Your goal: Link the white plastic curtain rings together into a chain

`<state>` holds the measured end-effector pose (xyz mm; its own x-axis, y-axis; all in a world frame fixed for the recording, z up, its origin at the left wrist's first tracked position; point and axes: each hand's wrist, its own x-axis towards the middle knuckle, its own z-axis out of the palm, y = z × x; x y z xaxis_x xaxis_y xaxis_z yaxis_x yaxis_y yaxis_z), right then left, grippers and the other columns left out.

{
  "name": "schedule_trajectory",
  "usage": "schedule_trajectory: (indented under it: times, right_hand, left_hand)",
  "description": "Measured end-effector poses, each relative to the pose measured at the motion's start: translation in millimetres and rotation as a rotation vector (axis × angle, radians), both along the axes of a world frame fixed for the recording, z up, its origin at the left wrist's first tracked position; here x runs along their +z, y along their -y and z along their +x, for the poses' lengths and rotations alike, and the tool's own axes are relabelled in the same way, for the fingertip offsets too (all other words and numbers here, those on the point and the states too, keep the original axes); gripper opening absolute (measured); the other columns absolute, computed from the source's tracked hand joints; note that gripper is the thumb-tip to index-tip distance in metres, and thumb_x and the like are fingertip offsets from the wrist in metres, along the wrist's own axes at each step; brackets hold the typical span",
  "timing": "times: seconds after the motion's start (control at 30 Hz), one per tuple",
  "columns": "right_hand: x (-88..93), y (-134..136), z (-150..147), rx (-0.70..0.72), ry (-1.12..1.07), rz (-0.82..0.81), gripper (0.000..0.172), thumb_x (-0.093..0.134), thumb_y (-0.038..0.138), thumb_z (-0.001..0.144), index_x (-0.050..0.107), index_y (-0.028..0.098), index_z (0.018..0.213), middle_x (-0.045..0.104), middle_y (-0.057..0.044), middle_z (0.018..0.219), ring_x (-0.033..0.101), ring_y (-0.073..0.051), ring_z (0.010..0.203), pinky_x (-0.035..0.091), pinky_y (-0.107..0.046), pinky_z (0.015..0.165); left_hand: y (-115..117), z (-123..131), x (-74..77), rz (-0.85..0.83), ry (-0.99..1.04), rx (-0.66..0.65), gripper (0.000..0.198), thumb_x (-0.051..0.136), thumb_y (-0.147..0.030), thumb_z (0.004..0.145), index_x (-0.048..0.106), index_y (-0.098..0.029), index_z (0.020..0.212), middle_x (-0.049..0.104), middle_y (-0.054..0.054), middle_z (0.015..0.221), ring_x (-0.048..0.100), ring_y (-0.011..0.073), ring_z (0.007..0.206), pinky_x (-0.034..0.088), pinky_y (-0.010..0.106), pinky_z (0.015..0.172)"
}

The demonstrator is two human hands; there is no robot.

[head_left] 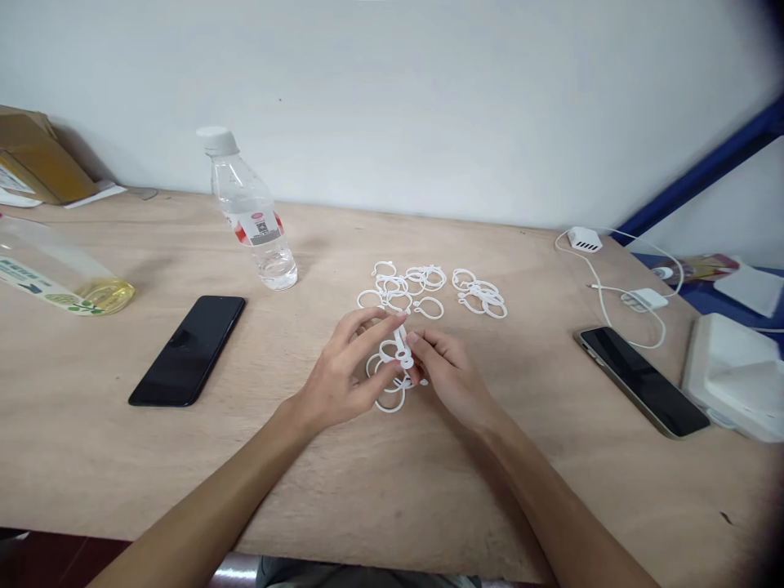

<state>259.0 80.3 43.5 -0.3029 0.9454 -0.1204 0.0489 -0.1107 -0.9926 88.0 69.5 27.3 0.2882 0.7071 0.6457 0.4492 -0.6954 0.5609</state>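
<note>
Both hands meet at the middle of the wooden table (306,482). My left hand (346,371) and my right hand (450,376) pinch a small white plastic ring (403,349) between their fingertips, held just above a small heap of the same rings (389,392) that lies under and between the hands. Further back lie two loose groups of white rings, one (404,287) straight behind the hands and one (479,294) a little to the right.
A clear water bottle (251,212) stands behind left. A black phone (189,349) lies left, another phone (643,380) right. A tipped bottle of yellow liquid (61,273), a cardboard box (33,155), white chargers with cable (603,269) and a white box (732,376) line the edges.
</note>
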Motion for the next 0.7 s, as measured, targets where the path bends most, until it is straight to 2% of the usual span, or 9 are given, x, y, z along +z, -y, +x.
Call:
schedule_trajectory:
  times: [0.1,0.23,0.33,0.4,0.47,0.6,0.7]
  right_hand:
    - [4.8,3,-2,0.075,0.035,0.015,0.032,0.049,0.042,0.089,0.054,0.019,0.066,0.045,0.005,0.054,0.041,-0.011,0.053,0.032,-0.025,0.053]
    - [8.5,6,-3,0.148,0.029,0.037,0.030,0.050,0.035,0.086,0.053,0.020,0.060,0.043,0.004,0.052,0.040,-0.011,0.054,0.032,-0.026,0.055]
    - [6.2,4,-1,0.038,0.053,0.065,0.027,0.053,0.035,0.085,0.059,0.020,0.063,0.046,0.004,0.054,0.043,-0.012,0.055,0.034,-0.026,0.055]
    - [3.2,1,3,-0.085,0.021,0.100,0.023,0.055,0.036,0.084,0.068,0.020,0.075,0.052,0.002,0.058,0.049,-0.013,0.059,0.039,-0.028,0.059]
    - [0.2,-2,7,-0.147,-0.051,0.133,0.022,0.057,0.036,0.085,0.073,0.022,0.089,0.060,0.001,0.067,0.056,-0.015,0.069,0.045,-0.029,0.068]
    - [-2.9,-3,10,-0.094,-0.097,0.133,0.023,0.064,0.038,0.082,0.075,0.026,0.098,0.072,-0.003,0.091,0.064,-0.018,0.083,0.050,-0.033,0.077]
    - [-2.9,-2,8,-0.097,-0.051,0.162,0.020,0.067,0.037,0.080,0.076,0.025,0.093,0.074,-0.003,0.089,0.066,-0.018,0.081,0.053,-0.034,0.075]
  left_hand:
    - [0,0,-0.2,-0.031,-0.008,-0.038,0.063,0.066,-0.025,0.085,0.040,-0.028,0.143,0.053,0.012,0.130,0.053,0.0241,0.119,0.047,0.041,0.100]
    - [1,1,-0.4,-0.052,0.024,-0.079,0.062,0.062,-0.023,0.088,0.038,-0.029,0.144,0.063,0.008,0.113,0.058,0.0213,0.104,0.050,0.039,0.091]
    - [1,0,0.4,-0.057,0.028,-0.030,0.055,0.063,-0.024,0.087,0.045,-0.026,0.139,0.063,0.007,0.108,0.058,0.0206,0.099,0.049,0.038,0.089]
    - [1,0,0.8,-0.065,0.010,0.021,0.051,0.062,-0.026,0.087,0.049,-0.025,0.136,0.063,0.007,0.107,0.058,0.0206,0.096,0.049,0.038,0.088]
    - [2,-1,0.8,-0.084,-0.012,0.057,0.047,0.061,-0.027,0.087,0.051,-0.023,0.133,0.062,0.007,0.107,0.058,0.0209,0.095,0.049,0.038,0.087]
    - [2,-2,0.9,-0.140,-0.007,0.056,0.040,0.060,-0.029,0.087,0.055,-0.020,0.126,0.061,0.006,0.097,0.057,0.0195,0.088,0.049,0.036,0.082]
    - [1,-2,1.8,-0.195,0.029,0.026,0.034,0.061,-0.030,0.087,0.058,-0.017,0.118,0.056,0.003,0.086,0.054,0.0174,0.080,0.048,0.033,0.077]
